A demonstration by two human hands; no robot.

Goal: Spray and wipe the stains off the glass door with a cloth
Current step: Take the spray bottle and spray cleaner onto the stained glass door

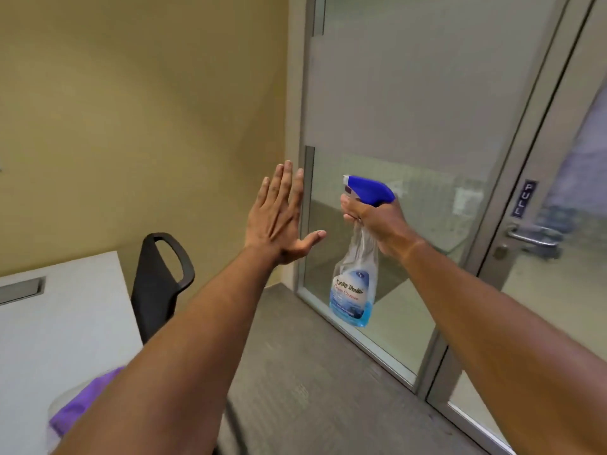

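The right hand (371,221) grips the spray bottle (356,257); the left hand (279,218), spread flat, could catch overspray.

table (65,323) sits lower left with the cloth (82,405) on it, chair (157,284) just right of it, spray bottle (356,257) mid-frame before the glass panel (410,126), door handle (532,238) far right
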